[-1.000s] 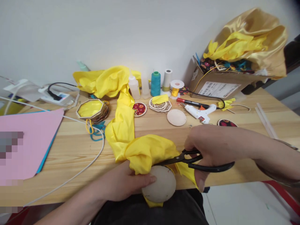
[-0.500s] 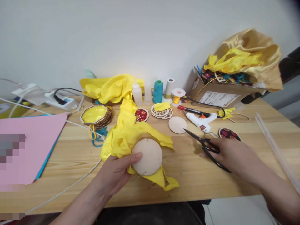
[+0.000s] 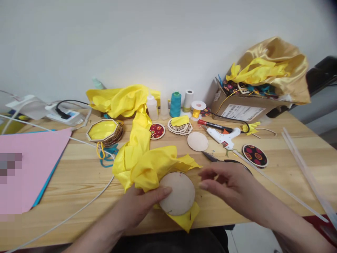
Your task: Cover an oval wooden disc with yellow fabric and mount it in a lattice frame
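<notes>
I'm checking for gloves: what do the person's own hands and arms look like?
The left hand and right hand wear no gloves, and no ring shows. The left forearm is bare where visible; whether a sleeve begins on the right forearm is too blurred to tell.

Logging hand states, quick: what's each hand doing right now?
Left hand: closed, gripping the round disc and yellow fabric.
Right hand: partly open, apparently holding nothing.

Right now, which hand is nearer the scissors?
Right. The right hand is just this side of the scissors, partly hiding them; the left hand is farther off to their left, holding the pale disc.
</notes>
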`<state>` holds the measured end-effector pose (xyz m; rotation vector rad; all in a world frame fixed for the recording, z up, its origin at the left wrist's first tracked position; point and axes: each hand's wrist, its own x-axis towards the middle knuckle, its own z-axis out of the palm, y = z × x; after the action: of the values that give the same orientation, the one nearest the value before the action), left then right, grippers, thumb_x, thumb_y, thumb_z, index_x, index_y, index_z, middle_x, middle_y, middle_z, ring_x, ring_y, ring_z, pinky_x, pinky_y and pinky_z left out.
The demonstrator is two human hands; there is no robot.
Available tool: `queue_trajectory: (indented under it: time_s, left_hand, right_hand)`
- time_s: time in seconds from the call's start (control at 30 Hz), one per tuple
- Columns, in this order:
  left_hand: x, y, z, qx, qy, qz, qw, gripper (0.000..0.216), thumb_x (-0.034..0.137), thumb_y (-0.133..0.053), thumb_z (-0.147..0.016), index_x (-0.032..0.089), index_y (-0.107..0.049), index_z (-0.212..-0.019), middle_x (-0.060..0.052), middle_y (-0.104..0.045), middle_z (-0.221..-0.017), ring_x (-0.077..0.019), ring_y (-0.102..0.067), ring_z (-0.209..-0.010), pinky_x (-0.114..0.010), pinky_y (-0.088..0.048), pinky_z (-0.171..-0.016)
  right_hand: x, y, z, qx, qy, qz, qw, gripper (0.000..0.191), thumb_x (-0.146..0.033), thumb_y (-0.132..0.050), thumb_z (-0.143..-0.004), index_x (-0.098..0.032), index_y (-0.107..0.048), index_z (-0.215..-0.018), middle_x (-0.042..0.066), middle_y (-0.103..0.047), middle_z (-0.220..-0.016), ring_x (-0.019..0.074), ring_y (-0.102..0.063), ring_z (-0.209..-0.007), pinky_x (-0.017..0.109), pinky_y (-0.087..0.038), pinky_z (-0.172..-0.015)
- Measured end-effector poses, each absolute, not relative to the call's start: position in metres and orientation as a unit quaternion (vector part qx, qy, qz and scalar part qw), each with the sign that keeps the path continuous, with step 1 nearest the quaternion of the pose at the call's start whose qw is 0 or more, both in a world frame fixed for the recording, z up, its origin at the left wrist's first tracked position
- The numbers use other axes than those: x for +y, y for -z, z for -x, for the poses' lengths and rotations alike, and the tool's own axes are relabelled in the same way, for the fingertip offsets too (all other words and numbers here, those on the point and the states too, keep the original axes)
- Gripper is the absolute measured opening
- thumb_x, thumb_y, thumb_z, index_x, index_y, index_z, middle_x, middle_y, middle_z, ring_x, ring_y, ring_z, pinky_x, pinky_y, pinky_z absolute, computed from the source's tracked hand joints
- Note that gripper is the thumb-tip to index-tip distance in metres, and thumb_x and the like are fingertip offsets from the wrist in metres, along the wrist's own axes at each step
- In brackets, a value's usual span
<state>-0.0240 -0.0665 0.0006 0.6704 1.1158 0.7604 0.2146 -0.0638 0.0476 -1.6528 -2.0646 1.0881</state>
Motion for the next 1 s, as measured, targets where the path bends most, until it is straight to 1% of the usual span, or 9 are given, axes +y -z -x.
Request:
queue_trajectory:
  time_s: [0.07, 0.17, 0.27, 0.4, 0.47, 0.57, 0.73, 0.87, 1.0]
  left_hand:
    - [-0.068, -0.001, 0.023, 0.495, -0.318, -0.34, 0.734, 0.045, 0.031, -0.079, -0.065, 0.019, -0.07, -0.108, -0.009, -0.073, -0.108, -0.0293, -0.065, -0.103, -0.037, -0.053, -0.088]
    - [-0.069, -0.003, 0.022, 0.476, -0.294, -0.386, 0.733, 0.041, 0.034, -0.076, -0.069, 0.022, -0.07, -0.108, -0.007, -0.072, -0.111, -0.0277, -0.065, -0.103, -0.034, -0.053, -0.086]
    - [-0.069, -0.006, 0.024, 0.48, -0.267, -0.432, 0.716, 0.045, 0.035, -0.073, -0.071, 0.025, -0.067, -0.114, -0.004, -0.07, -0.114, -0.0257, -0.063, -0.105, -0.033, -0.051, -0.088]
    - [-0.067, -0.006, 0.029, 0.47, -0.213, -0.494, 0.7, 0.046, 0.037, -0.069, -0.075, 0.028, -0.063, -0.12, -0.002, -0.067, -0.121, -0.0248, -0.06, -0.112, -0.033, -0.048, -0.094]
    - [-0.066, -0.006, 0.032, 0.465, -0.194, -0.517, 0.692, 0.047, 0.037, -0.067, -0.077, 0.029, -0.061, -0.122, -0.002, -0.065, -0.124, -0.0248, -0.058, -0.114, -0.033, -0.046, -0.097]
    - [-0.065, -0.007, 0.033, 0.46, -0.179, -0.535, 0.686, 0.048, 0.038, -0.065, -0.079, 0.03, -0.058, -0.125, 0.0, -0.063, -0.127, -0.0247, -0.056, -0.116, -0.034, -0.044, -0.099]
    - [-0.063, -0.008, 0.034, 0.46, -0.15, -0.567, 0.667, 0.044, 0.039, -0.063, -0.08, 0.03, -0.061, -0.122, 0.0, -0.063, -0.127, -0.0244, -0.056, -0.117, -0.034, -0.043, -0.1]
    - [-0.064, -0.008, 0.033, 0.469, -0.144, -0.568, 0.661, 0.043, 0.039, -0.064, -0.079, 0.027, -0.062, -0.12, -0.002, -0.065, -0.123, -0.0261, -0.058, -0.114, -0.036, -0.045, -0.099]
    - [-0.064, -0.01, 0.031, 0.47, -0.165, -0.563, 0.659, 0.045, 0.037, -0.064, -0.079, 0.028, -0.061, -0.122, -0.003, -0.067, -0.121, -0.0268, -0.059, -0.112, -0.037, -0.046, -0.097]
  right_hand:
    - [-0.058, -0.045, -0.2, -0.697, -0.463, 0.532, 0.133, 0.034, -0.052, -0.061, -0.08, -0.022, -0.068, -0.093, 0.001, -0.068, -0.082, 0.0124, -0.057, -0.066, 0.022, -0.041, -0.056]
    - [-0.046, -0.04, -0.187, -0.688, -0.52, 0.492, 0.12, 0.045, -0.055, -0.065, -0.075, -0.018, -0.069, -0.1, 0.003, -0.068, -0.084, 0.0142, -0.056, -0.07, 0.023, -0.042, -0.057]
    - [-0.037, -0.037, -0.182, -0.68, -0.562, 0.456, 0.117, 0.042, -0.051, -0.065, -0.076, -0.018, -0.069, -0.101, 0.003, -0.069, -0.087, 0.0149, -0.057, -0.073, 0.023, -0.043, -0.06]
    - [-0.031, -0.034, -0.182, -0.671, -0.628, 0.375, 0.121, 0.034, -0.04, -0.063, -0.081, -0.024, -0.066, -0.111, 0.0, -0.069, -0.098, 0.015, -0.06, -0.082, 0.022, -0.045, -0.067]
    - [-0.03, -0.032, -0.182, -0.665, -0.644, 0.364, 0.105, 0.033, -0.035, -0.063, -0.081, -0.024, -0.066, -0.111, 0.0, -0.069, -0.097, 0.0147, -0.06, -0.082, 0.021, -0.044, -0.065]
    - [-0.028, -0.03, -0.185, -0.65, -0.666, 0.358, 0.076, 0.03, -0.032, -0.063, -0.08, -0.022, -0.068, -0.108, -0.001, -0.068, -0.09, 0.0116, -0.056, -0.073, 0.019, -0.041, -0.058]
    - [-0.027, -0.028, -0.188, -0.638, -0.684, 0.352, 0.031, 0.029, -0.034, -0.059, -0.082, -0.019, -0.067, -0.106, -0.002, -0.061, -0.077, 0.0077, -0.046, -0.058, 0.018, -0.036, -0.048]
    - [-0.03, -0.026, -0.187, -0.655, -0.657, 0.37, 0.042, 0.024, -0.028, -0.059, -0.081, -0.018, -0.067, -0.101, -0.002, -0.058, -0.073, 0.0072, -0.044, -0.057, 0.017, -0.032, -0.047]
    - [-0.033, -0.027, -0.186, -0.66, -0.646, 0.378, 0.063, 0.022, -0.025, -0.058, -0.08, -0.017, -0.069, -0.098, -0.002, -0.059, -0.073, 0.0075, -0.046, -0.06, 0.017, -0.032, -0.049]
